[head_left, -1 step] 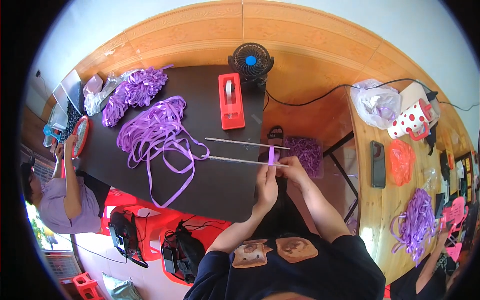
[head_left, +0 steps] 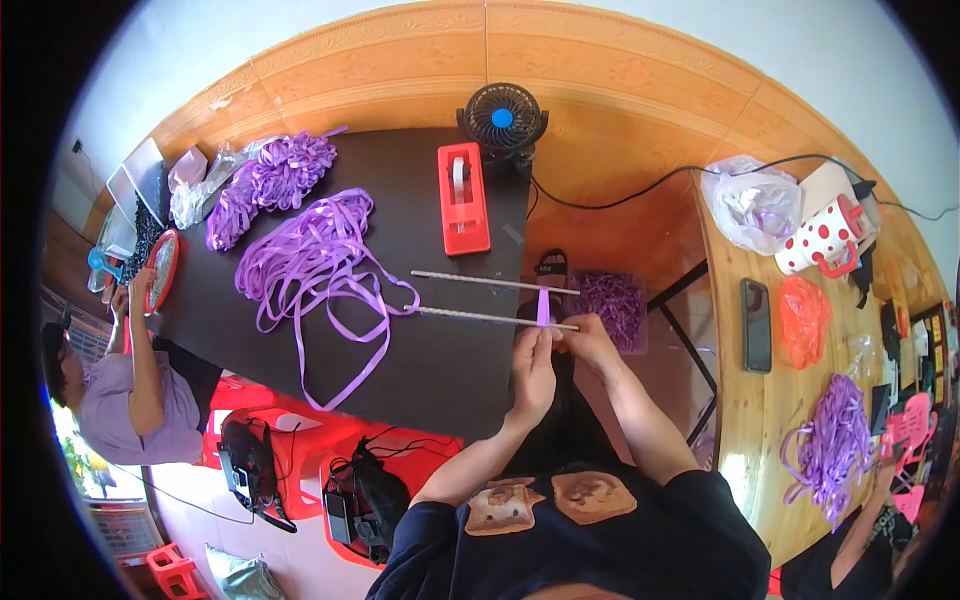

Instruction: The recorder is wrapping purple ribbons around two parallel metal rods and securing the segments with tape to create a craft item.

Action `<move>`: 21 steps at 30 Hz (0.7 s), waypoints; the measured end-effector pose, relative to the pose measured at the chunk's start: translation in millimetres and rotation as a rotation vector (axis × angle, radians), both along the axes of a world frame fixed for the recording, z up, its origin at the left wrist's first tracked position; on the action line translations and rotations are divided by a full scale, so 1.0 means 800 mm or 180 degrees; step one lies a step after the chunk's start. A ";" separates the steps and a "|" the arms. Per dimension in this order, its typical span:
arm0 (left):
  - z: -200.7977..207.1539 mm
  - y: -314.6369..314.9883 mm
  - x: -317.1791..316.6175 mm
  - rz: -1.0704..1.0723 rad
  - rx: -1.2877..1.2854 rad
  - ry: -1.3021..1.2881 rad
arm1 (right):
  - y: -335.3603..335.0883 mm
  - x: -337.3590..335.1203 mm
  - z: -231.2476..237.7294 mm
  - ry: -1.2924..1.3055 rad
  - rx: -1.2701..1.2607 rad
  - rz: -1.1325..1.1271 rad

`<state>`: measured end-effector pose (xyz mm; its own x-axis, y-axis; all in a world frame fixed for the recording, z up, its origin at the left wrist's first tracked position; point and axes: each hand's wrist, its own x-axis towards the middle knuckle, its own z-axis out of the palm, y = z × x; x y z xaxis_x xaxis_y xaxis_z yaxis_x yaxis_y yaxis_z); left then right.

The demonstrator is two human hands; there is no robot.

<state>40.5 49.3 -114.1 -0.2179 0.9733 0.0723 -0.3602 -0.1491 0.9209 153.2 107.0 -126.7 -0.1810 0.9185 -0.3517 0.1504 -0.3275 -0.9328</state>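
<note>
Two thin metal rods stick out over the right edge of the dark table, side by side with a gap between them. A short band of purple ribbon spans the rods near their right ends. Just below it, my left hand has its fingers closed on the ribbon by the nearer rod. My right hand pinches at the same spot from the right, close to that rod's tip; its fingertips are partly hidden. Left of the rods lies a loose heap of purple ribbon, one loop reaching the nearer rod's left end.
A red tape dispenser and a small black fan stand on the dark table. Below its right edge sits a bin of purple ribbon pieces. The wooden table at right holds a phone and dotted tumbler. Co-workers sit at both sides.
</note>
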 end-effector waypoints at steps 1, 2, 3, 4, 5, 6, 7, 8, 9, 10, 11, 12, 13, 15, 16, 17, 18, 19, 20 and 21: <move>0.000 -0.013 -0.003 0.0082 -0.0056 0.0357 | -0.012 0.006 -0.003 0.0012 -0.0011 0.0001; 0.001 -0.028 -0.008 0.0082 -0.0071 0.0369 | -0.024 0.012 -0.005 -0.0002 0.0182 -0.0180; 0.006 -0.044 -0.014 -0.0076 -0.0422 0.0418 | -0.036 0.014 0.000 -0.0021 0.0365 -0.0367; 0.010 -0.059 -0.018 -0.0232 -0.0777 0.0464 | -0.049 0.013 0.012 0.0077 0.0512 -0.0512; 0.012 -0.071 -0.021 -0.0263 -0.0769 0.0377 | -0.059 0.014 0.012 0.0082 0.0481 -0.0511; 0.008 -0.083 -0.022 -0.0264 -0.0790 0.0384 | -0.068 0.016 0.012 0.0026 0.0942 -0.0529; 0.003 -0.096 -0.023 -0.0280 -0.0820 0.0278 | -0.076 0.017 0.014 -0.0031 0.1402 -0.0541; 0.000 -0.106 -0.025 -0.0290 -0.0847 0.0171 | -0.083 0.015 0.016 -0.0026 0.1383 -0.0536; 0.006 -0.113 -0.027 -0.0289 -0.0869 0.0177 | -0.089 0.009 0.022 -0.0035 0.1871 -0.0546; 0.017 -0.119 -0.030 -0.0284 -0.1064 -0.0038 | -0.094 0.002 0.031 -0.0042 0.2363 -0.0553; 0.022 -0.124 -0.033 -0.0274 -0.1253 -0.0256 | -0.096 -0.001 0.045 -0.0467 0.3023 -0.0382; 0.020 -0.126 -0.037 -0.0264 -0.1254 -0.0250 | -0.097 -0.006 0.060 -0.0718 0.3434 -0.0227; 0.016 -0.128 -0.042 -0.0450 -0.1377 -0.0249 | -0.098 -0.011 0.068 -0.0974 0.3846 -0.0067; 0.011 -0.130 -0.050 -0.0628 -0.1482 -0.0247 | -0.100 -0.014 0.070 -0.1474 0.4337 0.0240; 0.010 -0.131 -0.052 -0.0806 -0.1543 -0.0348 | -0.101 -0.013 0.072 -0.1754 0.4542 0.0404; 0.010 -0.132 -0.055 -0.0985 -0.1602 -0.0450 | -0.103 -0.013 0.070 -0.1796 0.4587 0.0448; 0.011 -0.133 -0.058 -0.0975 -0.1592 -0.0454 | -0.105 -0.014 0.068 -0.1792 0.4599 0.0456; 0.013 -0.133 -0.060 -0.1056 -0.1703 -0.0620 | -0.106 -0.014 0.067 -0.1783 0.4656 0.0485; 0.015 -0.133 -0.063 -0.1138 -0.1815 -0.0787 | -0.107 -0.014 0.066 -0.1775 0.4711 0.0514; 0.018 -0.135 -0.066 -0.1136 -0.1813 -0.0794 | -0.108 -0.014 0.066 -0.1777 0.4712 0.0521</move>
<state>-12.3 -58.4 -99.5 0.1769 0.8599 -0.4788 -0.5072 0.4966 0.7044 141.6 21.0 -74.0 -0.4677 0.4791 0.7427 0.5090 0.8330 -0.2169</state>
